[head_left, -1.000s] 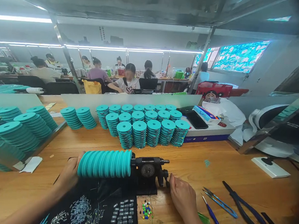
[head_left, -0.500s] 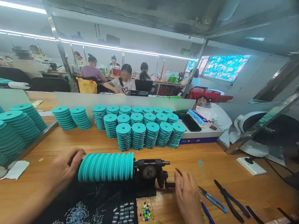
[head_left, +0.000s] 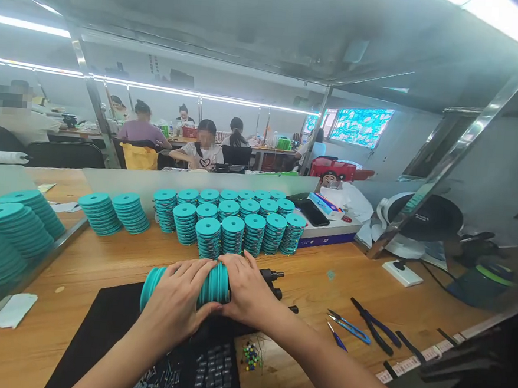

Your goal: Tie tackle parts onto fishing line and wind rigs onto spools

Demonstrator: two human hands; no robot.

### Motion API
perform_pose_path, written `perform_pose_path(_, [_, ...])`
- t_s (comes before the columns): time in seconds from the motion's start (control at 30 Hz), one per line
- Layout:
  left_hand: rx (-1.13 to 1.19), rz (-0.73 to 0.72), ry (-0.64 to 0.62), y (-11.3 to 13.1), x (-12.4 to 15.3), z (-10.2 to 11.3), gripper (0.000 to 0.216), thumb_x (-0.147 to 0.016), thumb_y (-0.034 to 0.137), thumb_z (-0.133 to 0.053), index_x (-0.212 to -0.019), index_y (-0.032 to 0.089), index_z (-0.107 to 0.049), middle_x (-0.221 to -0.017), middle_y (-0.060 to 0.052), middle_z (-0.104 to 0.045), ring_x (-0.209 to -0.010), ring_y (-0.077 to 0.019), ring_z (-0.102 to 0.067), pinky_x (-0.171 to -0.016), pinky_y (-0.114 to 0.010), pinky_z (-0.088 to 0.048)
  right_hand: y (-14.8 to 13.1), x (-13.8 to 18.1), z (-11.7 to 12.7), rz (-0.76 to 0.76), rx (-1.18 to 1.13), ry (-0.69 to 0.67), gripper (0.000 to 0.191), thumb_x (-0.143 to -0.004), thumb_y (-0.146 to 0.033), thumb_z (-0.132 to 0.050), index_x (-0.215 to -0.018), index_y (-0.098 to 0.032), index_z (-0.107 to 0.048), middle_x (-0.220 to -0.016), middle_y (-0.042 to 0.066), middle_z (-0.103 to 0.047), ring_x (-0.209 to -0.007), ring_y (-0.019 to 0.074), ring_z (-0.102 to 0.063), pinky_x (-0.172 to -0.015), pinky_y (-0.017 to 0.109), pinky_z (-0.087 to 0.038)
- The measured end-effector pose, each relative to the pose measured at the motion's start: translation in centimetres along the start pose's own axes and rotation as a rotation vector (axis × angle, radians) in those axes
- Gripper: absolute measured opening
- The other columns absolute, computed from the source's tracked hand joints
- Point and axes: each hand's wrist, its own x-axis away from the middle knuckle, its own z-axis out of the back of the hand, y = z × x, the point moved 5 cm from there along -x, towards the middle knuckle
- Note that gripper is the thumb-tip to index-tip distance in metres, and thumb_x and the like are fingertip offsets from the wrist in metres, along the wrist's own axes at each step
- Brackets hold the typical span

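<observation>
A row of teal foam spools [head_left: 150, 287] lies sideways on a black hand-cranked winder [head_left: 274, 276]. My left hand [head_left: 179, 292] wraps over the middle of the row, fingers on top and thumb below. At the row's right end, beside the winder's body, my right hand [head_left: 249, 288] clasps the spools, its thumb meeting the left one. Most of the winder and its crank are covered by my right hand and forearm. Beneath lies a black mat [head_left: 94, 324] with dark barrel-shaped pieces [head_left: 213, 368] and small metal pins [head_left: 166, 382]. Colourful ball-headed pins [head_left: 251, 356] sit beside it.
Stacks of teal spools [head_left: 232, 224] stand behind the winder, with more stacks [head_left: 17, 224] at left. Pliers [head_left: 376, 326], blue snips [head_left: 349, 327] and a power strip [head_left: 402, 274] lie at right. A phone [head_left: 314, 212] rests on a box. Other people sit beyond the divider.
My left hand has moved from the row's left end onto its middle. My right hand has come from beside the crank onto the right end of the spools. The view has turned slightly right.
</observation>
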Motion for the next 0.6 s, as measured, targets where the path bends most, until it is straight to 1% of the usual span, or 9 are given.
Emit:
perform_pose_path(0.13, [-0.006, 0.011, 0.022, 0.1, 0.1, 0.3, 0.055, -0.083, 0.038, -0.066, -0.131, 0.016, -0.050, -0.126, -0.015, -0.064, -0.113, -0.0331, -0.058, -0.094, -0.048, -0.042, 0.0, -0.1, 0.6, 0.055, 0.003, 0.011, 0.065, -0.075, -0.052, -0.068, -0.125, -0.017, -0.045, -0.117, 0.013, -0.062, -0.112, 0.0287, -0.055, -0.112, 0.052, -0.018])
perform_pose_path(0.4, [-0.019, 0.046, -0.001, -0.1, -0.2, 0.1, 0.053, -0.082, 0.041, -0.065, -0.127, 0.015, -0.054, -0.124, -0.015, -0.066, -0.110, -0.0338, -0.060, -0.091, -0.047, -0.045, 0.0, -0.3, 0.7, 0.100, 0.041, 0.010, 0.068, -0.073, -0.057, -0.068, -0.123, -0.015, -0.049, -0.112, 0.012, -0.065, -0.106, 0.0284, -0.058, -0.113, 0.051, -0.016])
perform_pose_path(0.5, [-0.017, 0.049, -0.023, -0.1, -0.6, 0.3, 0.052, -0.082, 0.042, -0.065, -0.125, 0.014, -0.055, -0.121, -0.015, -0.067, -0.108, -0.0346, -0.061, -0.088, -0.048, -0.046, -0.1, -0.3, 0.5, 0.079, 0.058, -0.007, 0.068, -0.075, -0.057, -0.068, -0.123, -0.013, -0.049, -0.113, 0.013, -0.065, -0.109, 0.0286, -0.058, -0.113, 0.052, -0.016])
perform_pose_path(0.57, [-0.001, 0.032, -0.011, 0.1, -0.7, 0.6, 0.051, -0.081, 0.042, -0.066, -0.124, 0.016, -0.056, -0.122, -0.015, -0.066, -0.109, -0.0346, -0.060, -0.089, -0.049, -0.047, -0.3, -0.1, 0.6, 0.065, 0.075, -0.007, 0.073, -0.075, -0.058, -0.069, -0.128, -0.012, -0.046, -0.121, 0.016, -0.062, -0.116, 0.0300, -0.053, -0.114, 0.053, -0.015])
perform_pose_path(0.6, [0.021, 0.016, 0.018, 0.4, -0.6, 1.0, 0.049, -0.082, 0.041, -0.066, -0.124, 0.018, -0.056, -0.124, -0.014, -0.065, -0.112, -0.0341, -0.059, -0.092, -0.049, -0.046, -0.5, 0.2, 0.8, 0.059, 0.090, 0.002, 0.078, -0.075, -0.058, -0.069, -0.132, -0.012, -0.043, -0.127, 0.017, -0.058, -0.122, 0.0310, -0.049, -0.114, 0.054, -0.014])
